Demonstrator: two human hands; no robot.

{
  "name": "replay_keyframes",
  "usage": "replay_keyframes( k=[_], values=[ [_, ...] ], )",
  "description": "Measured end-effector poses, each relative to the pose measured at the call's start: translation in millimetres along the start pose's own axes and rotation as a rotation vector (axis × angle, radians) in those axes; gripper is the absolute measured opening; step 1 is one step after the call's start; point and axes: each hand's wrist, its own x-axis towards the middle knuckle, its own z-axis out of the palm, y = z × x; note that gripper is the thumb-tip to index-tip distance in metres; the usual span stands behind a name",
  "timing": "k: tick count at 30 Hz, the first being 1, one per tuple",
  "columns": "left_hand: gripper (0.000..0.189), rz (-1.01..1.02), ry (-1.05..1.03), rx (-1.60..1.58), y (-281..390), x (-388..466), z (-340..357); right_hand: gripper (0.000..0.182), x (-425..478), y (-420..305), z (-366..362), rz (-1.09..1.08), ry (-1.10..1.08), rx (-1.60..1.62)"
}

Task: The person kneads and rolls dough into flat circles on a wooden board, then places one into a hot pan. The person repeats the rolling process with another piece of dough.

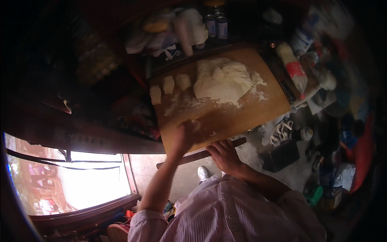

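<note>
A wooden board (pixel 272 99) dusted with flour lies before me, tilted in the view. On its far half rests a large, folded mass of dough (pixel 223 79). Three small flattened dough pieces (pixel 168 85) sit in a row at its far left. My left hand (pixel 183 136) is blurred over the near left part of the board, at a small pale piece of dough (pixel 196 124); its grip is unclear. Along the board's near edge, my right hand (pixel 224 155) has its fingers over a long dark wooden rolling pin (pixel 198 156). My left forearm crosses above the pin's left end.
Behind the board stand cans (pixel 222 27) and crumpled bags (pixel 189 27). A plastic bottle with a red label (pixel 295 69) lies to the right. White-strapped sandals (pixel 281 131) and a dark box (pixel 279 155) are at lower right. Bright light enters through a doorway (pixel 93 178) at left.
</note>
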Motion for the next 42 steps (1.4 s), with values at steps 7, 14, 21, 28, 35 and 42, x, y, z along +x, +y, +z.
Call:
replay_keyframes(
  k=[7,14,21,28,35,42],
  values=[
    [0.028,-0.049,0.103,-0.297,22.8,12.7,62.7,0.027,-16.3,17.4,3.6,0.012,0.013,-0.042],
    [0.04,-0.131,0.157,-0.037,17.6,-23.9,20.0,0.039,-2.8,45.4,-9.3,0.119,-0.048,-0.133],
    [0.069,-0.08,0.131,0.34,2.1,-18.2,45.6,0.072,36.7,67.7,-2.7,0.191,-0.066,-0.235],
    [0.065,0.015,0.257,0.446,-32.3,70.0,44.4,0.067,103.6,108.1,-1.3,0.153,0.13,-0.406],
    [0.062,0.059,0.292,0.353,-28.6,72.1,36.3,0.065,97.7,98.6,-2.3,0.179,0.079,-0.396],
    [0.066,-0.131,0.142,0.02,-5.3,-9.4,49.3,0.052,22.2,61.2,-7.4,0.149,-0.036,-0.347]
  ],
)
